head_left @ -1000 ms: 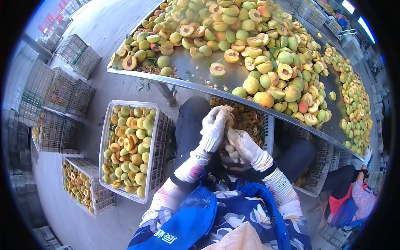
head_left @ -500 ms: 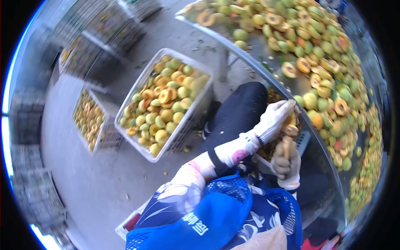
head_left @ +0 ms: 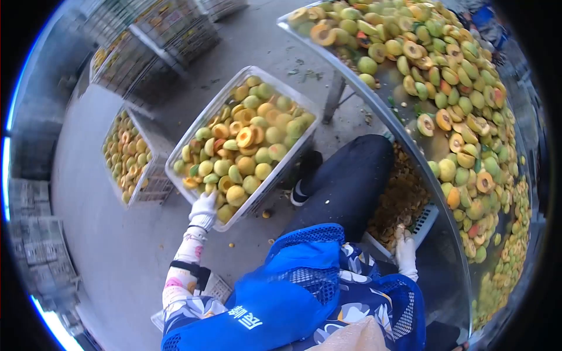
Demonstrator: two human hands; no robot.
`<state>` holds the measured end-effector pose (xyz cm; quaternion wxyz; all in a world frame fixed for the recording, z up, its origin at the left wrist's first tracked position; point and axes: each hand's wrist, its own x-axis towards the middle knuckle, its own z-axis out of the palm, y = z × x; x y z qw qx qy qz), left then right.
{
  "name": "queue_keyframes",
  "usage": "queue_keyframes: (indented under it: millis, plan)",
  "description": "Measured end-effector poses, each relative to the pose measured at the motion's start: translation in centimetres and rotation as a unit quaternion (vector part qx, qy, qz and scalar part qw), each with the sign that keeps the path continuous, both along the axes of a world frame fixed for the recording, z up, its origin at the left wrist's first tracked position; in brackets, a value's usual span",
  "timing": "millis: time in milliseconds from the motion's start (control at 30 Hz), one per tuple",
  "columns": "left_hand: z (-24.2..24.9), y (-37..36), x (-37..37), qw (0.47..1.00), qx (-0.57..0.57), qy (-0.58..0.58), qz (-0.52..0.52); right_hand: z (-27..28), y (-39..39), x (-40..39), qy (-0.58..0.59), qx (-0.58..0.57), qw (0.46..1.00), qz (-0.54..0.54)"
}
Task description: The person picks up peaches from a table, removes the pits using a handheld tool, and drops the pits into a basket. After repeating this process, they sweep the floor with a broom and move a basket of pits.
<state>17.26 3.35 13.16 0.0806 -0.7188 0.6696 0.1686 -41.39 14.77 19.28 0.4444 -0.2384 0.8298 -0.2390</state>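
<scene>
My left hand (head_left: 204,207), in a white glove, is at the near corner of a white plastic crate (head_left: 177,149). Its fingers reach over the rim, stretched out against the yellow-green peach halves (head_left: 246,137) heaped inside. My right hand (head_left: 405,253), also gloved, is low beside my leg, over a light basket (head_left: 426,220) of brownish peach pits and scraps (head_left: 399,196). The right fingers are curled around something small and pale at their tips; too little of it shows to name it.
A metal-edged table (head_left: 404,130) on the right bears a large heap of cut peaches (head_left: 468,88). Another filled crate (head_left: 153,161) stands left of the near one, and stacked crates (head_left: 158,41) are behind. Fruit bits lie on the concrete floor (head_left: 117,245).
My left hand has left the table edge and swung left to the crate. My right hand has lowered toward the pit basket; the wooden-handled tool seen in it earlier no longer shows clearly.
</scene>
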Motion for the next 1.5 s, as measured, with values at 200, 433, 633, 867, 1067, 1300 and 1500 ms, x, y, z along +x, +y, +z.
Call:
queue_keyframes:
  millis: [200,433,633,867,1067,1300,1500]
  plan:
    - [1.6,-7.0,0.4,0.96,0.19,-0.105,-0.176,-3.8,-0.9,-0.6,0.325,-0.093,0.929,0.149]
    - [19.1,-20.4,-33.4,0.854,-0.08,0.39,-0.335,-4.1,-2.0,-1.1,0.09,-0.008,0.995,0.036]
    - [14.0,-23.7,-56.7,0.898,-0.067,0.106,-0.421,-3.1,-1.2,-1.4,0.055,-0.115,0.992,0.0]
    - [15.4,-19.8,-54.9,0.844,0.046,0.409,-0.345,3.5,-0.3,-0.7,0.053,-0.199,0.977,-0.06]
    - [16.8,-12.3,-49.0,0.391,0.359,0.836,0.143,4.1,0.6,-2.3,-0.09,-0.203,0.945,-0.238]
    - [17.7,-4.2,-48.9,0.471,0.27,0.833,0.108,10.8,-3.2,3.0,0.081,-0.41,0.909,0.015]
    - [17.3,-3.0,-48.5,0.57,0.148,0.808,-0.001,10.1,-4.0,3.3,0.103,-0.399,0.911,0.002]
